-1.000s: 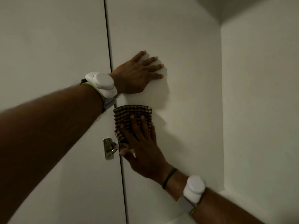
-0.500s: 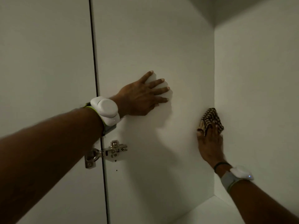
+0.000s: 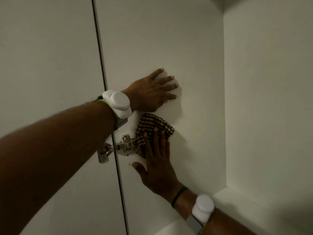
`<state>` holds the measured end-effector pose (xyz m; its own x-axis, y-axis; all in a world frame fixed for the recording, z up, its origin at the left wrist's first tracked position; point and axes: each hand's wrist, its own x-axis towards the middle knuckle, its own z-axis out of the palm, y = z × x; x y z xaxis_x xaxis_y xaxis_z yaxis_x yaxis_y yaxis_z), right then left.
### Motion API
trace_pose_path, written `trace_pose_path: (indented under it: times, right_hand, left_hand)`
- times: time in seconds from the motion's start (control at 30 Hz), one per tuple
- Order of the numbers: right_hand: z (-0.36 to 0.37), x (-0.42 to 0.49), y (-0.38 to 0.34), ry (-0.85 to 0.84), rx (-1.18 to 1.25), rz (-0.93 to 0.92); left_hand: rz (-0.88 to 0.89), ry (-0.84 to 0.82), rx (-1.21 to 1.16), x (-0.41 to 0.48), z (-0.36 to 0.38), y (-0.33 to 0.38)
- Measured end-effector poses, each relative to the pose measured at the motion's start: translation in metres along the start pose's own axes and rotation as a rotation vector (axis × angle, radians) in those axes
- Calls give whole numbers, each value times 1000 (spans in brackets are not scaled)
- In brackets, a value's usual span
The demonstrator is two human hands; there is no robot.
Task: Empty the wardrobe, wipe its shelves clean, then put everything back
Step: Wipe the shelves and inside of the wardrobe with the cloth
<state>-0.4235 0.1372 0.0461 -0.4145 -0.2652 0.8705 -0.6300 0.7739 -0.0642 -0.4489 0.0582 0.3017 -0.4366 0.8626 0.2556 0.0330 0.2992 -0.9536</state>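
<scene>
Dim white space, bare wardrobe side panel [image 3: 169,39]. The checked cloth [image 3: 152,125] sits just right of the hinge [image 3: 124,146], pinned flat under straight fingers of the right hand [image 3: 159,165]; the left hand [image 3: 149,94] is splayed flat above the hinge, holding nothing. I'd press evenly and sweep away from the hinge: loads of bare panel that way.

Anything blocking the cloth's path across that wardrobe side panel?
Two things. The metal hinge sits at the left edge of the cloth, and the left hand lies flat on the panel just above it. Rightward, toward the back corner, nothing visible blocks the right hand.
</scene>
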Motion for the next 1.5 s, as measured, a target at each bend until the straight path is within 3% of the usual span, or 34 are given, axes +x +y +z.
trace_pose_path:
  times: [0.13, 0.2, 0.37, 0.47, 0.57, 0.7, 0.83, 1.0, 1.13, 1.33, 1.5]
  right_hand:
    - [-2, -7, 65, -48, -92, -75]
    - [-1, -12, 113, -25, -108, 50]
    - [-11, -12, 236, 17, -74, 566]
    - [-9, -12, 258, 27, 2, 626]
    - [8, -12, 195, 34, 185, 737]
    - [36, -45, 31, 25, 176, 454]
    - [24, -52, -120, -169, 397, 476]
    - [4, -29, -154, -183, 479, 590]
    - [14, -23, -98, -111, 428, 644]
    - [17, 11, 102, 157, 250, 1054]
    - [4, -5, 222, 103, 225, 1104]
  left_hand:
    - [66, 3, -17, 0, 13, 16]
    - [44, 50, -15, 1, 15, 19]
    - [29, 56, 34, 1, 19, 22]
    - [29, 53, 7, -1, 18, 20]
    - [23, 30, 7, -2, 16, 20]
    - [33, 8, 10, 1, 12, 22]
    - [24, -27, 3, -1, 5, 23]
    - [19, -45, -47, -4, -3, 27]
    - [90, -67, -54, -8, 4, 43]
    - [78, 9, -53, 0, 17, 65]
    - [71, -10, -66, -4, 16, 64]
